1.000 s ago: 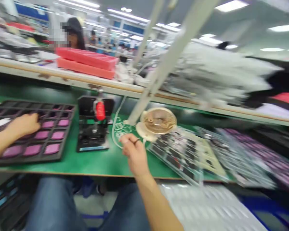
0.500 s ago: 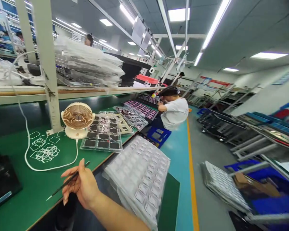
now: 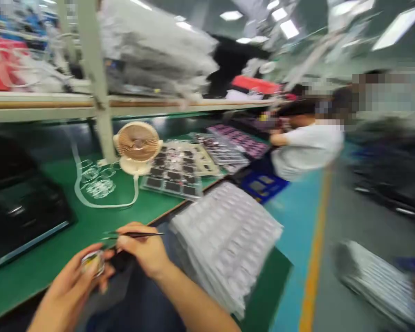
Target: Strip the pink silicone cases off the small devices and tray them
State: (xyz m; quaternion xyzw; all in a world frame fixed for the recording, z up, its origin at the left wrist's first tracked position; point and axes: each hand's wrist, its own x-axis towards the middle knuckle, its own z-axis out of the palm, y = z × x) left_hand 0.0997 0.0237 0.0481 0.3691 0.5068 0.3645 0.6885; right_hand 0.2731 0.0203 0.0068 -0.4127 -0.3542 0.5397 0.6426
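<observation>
My left hand (image 3: 71,283) is closed around a small rounded part (image 3: 93,263) with a shiny rim and a yellow patch; blur hides its exact kind. Just to its right, my right hand (image 3: 147,249) grips dark tweezers (image 3: 143,234), their tips pointing left above the part. Both hands are at the front edge of the green table (image 3: 152,203). Beyond them on the table lie a pile of thin white ring-shaped frames (image 3: 102,186) and a clear tray (image 3: 173,182) of dark square pieces.
A cream fan (image 3: 138,143) with a white cable stands behind the hands. A black machine (image 3: 20,203) is at left. Stacked clear plastic trays (image 3: 228,230) sit at right. Another person (image 3: 307,143) in a white top works farther along the bench. A shelf (image 3: 180,103) runs above.
The view has swung left. My left hand has come into view with the small part. My right hand's tweezers have shifted, and its fingers are now closer together.
</observation>
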